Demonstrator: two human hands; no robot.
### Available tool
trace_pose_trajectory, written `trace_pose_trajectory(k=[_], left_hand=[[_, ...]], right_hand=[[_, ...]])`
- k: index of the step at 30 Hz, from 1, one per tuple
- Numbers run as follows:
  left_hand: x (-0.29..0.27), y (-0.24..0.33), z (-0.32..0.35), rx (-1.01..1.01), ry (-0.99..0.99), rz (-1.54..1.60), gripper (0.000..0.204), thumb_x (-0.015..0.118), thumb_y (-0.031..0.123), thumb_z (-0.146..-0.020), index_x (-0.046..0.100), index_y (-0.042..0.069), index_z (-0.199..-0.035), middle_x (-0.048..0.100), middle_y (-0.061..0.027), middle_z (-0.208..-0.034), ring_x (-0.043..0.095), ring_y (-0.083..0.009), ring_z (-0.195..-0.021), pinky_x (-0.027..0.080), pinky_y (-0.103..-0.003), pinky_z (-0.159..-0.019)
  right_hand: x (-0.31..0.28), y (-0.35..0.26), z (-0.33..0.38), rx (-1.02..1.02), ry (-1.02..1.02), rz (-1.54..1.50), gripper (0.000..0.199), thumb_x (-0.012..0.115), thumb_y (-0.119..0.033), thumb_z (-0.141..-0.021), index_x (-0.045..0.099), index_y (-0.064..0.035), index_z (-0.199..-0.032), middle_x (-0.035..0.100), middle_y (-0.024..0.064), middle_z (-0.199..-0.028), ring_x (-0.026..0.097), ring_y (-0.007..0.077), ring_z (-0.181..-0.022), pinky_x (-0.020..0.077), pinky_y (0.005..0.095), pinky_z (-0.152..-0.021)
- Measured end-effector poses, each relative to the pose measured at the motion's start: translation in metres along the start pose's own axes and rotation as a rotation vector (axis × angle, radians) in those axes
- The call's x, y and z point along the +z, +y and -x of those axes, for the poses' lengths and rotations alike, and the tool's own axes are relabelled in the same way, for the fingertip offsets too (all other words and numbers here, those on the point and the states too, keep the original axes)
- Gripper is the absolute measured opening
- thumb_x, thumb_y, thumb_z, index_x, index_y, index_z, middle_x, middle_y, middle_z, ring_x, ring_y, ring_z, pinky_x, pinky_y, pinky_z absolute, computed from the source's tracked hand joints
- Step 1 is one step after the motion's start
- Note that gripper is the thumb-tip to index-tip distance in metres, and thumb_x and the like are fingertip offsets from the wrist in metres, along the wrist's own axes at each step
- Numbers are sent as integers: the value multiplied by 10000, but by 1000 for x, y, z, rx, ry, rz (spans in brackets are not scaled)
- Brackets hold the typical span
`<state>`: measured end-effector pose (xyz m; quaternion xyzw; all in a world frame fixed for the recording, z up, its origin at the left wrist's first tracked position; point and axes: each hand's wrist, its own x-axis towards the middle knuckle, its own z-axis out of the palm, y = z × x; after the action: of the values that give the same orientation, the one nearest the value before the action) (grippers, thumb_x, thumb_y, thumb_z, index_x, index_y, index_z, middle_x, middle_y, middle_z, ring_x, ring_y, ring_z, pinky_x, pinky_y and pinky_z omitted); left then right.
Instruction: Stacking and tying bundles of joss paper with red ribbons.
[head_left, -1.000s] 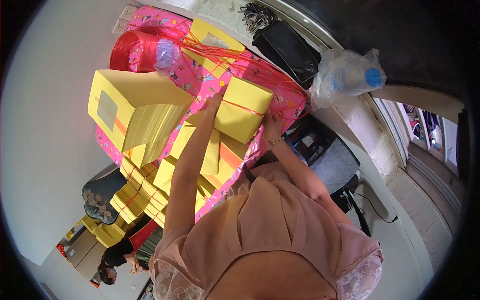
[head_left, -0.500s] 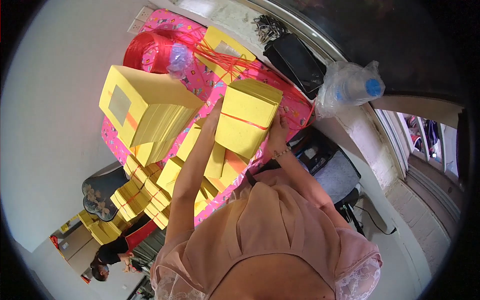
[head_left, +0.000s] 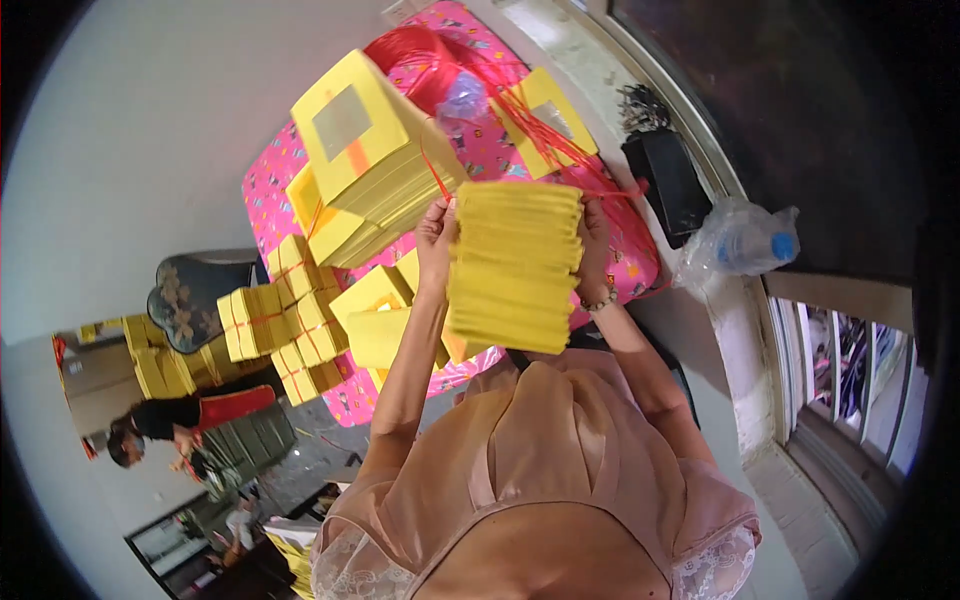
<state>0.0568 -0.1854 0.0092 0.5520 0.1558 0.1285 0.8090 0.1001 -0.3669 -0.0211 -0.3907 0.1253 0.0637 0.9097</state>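
Note:
Between my hands, over the near side of the table, a thick stack of yellow paper (head_left: 515,265) shows its layered edges, slightly blurred. My left hand (head_left: 434,235) is closed at the stack's upper left corner, pinching a red plastic string (head_left: 437,170) whose loose end sticks up. On the opposite side my right hand (head_left: 594,240) is closed by the upper right edge, partly hidden behind the paper, with red string running out from it. Left of the stack lie loose yellow pieces (head_left: 372,292). A taller yellow pile (head_left: 390,165) with a grey square on top stands beyond my left hand.
Pink patterned cloth (head_left: 275,175) covers the table. A red string coil (head_left: 400,45) lies at the far end. Tied yellow bundles (head_left: 250,322) sit at the left. On the right ledge are a black case (head_left: 665,185) and a bagged bottle (head_left: 750,242). Another person (head_left: 160,425) is at lower left.
The stack has turned from its broad face to its layered edge and come nearer to me. My left hand has moved up to its corner and now pinches the string. The view has shifted.

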Motion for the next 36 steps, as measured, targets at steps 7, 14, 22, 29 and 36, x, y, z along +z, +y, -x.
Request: trace_pose_trajectory(k=[7,14,22,29,36], left_hand=[[-50,20,38,259,189,25,168,522,173,-1009,617,52,-1074,689,-59,-948,630,-200,-1065,456,-348,-1005],[-53,19,90,467,411,-62,164,498,141,-1017,611,26,-1045,689,-86,-965,610,-204,-1114,443,-388,-1016],[-56,-2,120,523,560,-213,162,491,55,-999,629,-4,-1061,693,-124,-1015,635,-212,-1086,466,-367,-996],[-46,14,140,558,603,-949,94,622,59,-901,695,51,-959,676,-47,-806,578,-174,-759,368,-322,-851],[-22,65,109,403,336,-1333,89,651,99,-864,699,48,-919,625,-88,-719,527,-250,-690,359,-376,-777]], right_hand=[[52,-9,-6,-503,-805,655,119,567,-27,-924,649,13,-1000,701,74,-812,681,152,-779,412,396,-1078],[88,-1,-16,-489,-1094,724,117,573,-5,-924,668,-44,-980,688,69,-788,688,130,-778,490,349,-979],[117,14,-33,-200,-1411,810,109,617,-112,-934,661,-26,-984,668,28,-776,661,101,-772,523,248,-664],[128,-17,-15,54,-1538,1151,137,612,-111,-937,674,1,-987,688,56,-876,650,116,-806,514,266,-709],[128,-29,-14,-272,-1555,971,138,686,-138,-862,695,-14,-921,660,82,-828,640,173,-785,501,312,-684]])
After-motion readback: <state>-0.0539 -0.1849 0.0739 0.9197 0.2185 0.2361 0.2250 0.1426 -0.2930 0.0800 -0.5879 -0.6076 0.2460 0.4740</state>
